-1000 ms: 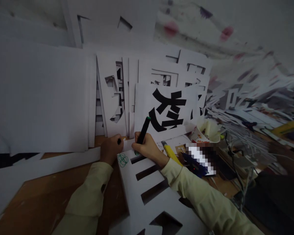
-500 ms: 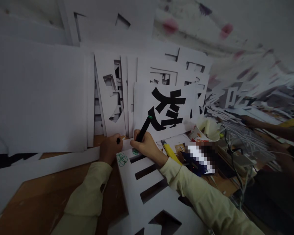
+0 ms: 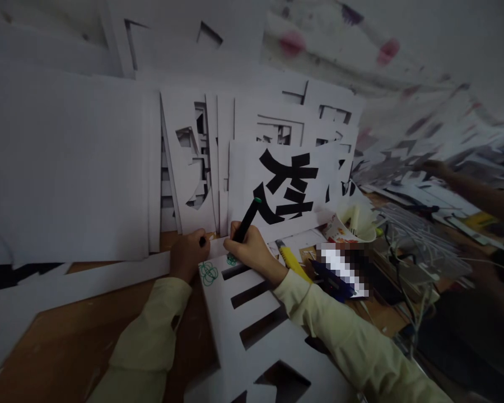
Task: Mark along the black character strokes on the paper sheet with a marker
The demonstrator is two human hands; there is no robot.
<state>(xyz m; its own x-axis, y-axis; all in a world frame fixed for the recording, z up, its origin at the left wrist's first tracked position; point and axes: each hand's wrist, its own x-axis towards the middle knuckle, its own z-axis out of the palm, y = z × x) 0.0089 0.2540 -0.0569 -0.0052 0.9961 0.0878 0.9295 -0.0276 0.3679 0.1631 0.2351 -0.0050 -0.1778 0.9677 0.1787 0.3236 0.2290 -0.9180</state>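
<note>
My right hand (image 3: 254, 252) is closed around a marker (image 3: 246, 221) with a black barrel and a green end. Its tip, hidden by my fingers, is at the top edge of a white foam board (image 3: 231, 330) with cut-out slots. A green looped flower (image 3: 209, 273) marks the board's corner, and a smaller green scribble (image 3: 231, 259) lies just below my right hand. Beside that corner rests my left hand (image 3: 189, 254), curled shut, with the round black end of what looks like the marker cap (image 3: 202, 241) poking out.
White cut-out panels (image 3: 189, 212) lean upright behind, one sheet bearing a black character (image 3: 292, 184). To the right are a yellow utility knife (image 3: 293, 262), a paper bowl (image 3: 344, 229), a partly blurred-out device (image 3: 336, 280) and cables. A co-worker's hand (image 3: 432, 167) reaches over white sheets.
At the right, the co-worker's hand has moved up and away, and the white cut-out sheets there have shifted. My hands and the marker stay nearly in place.
</note>
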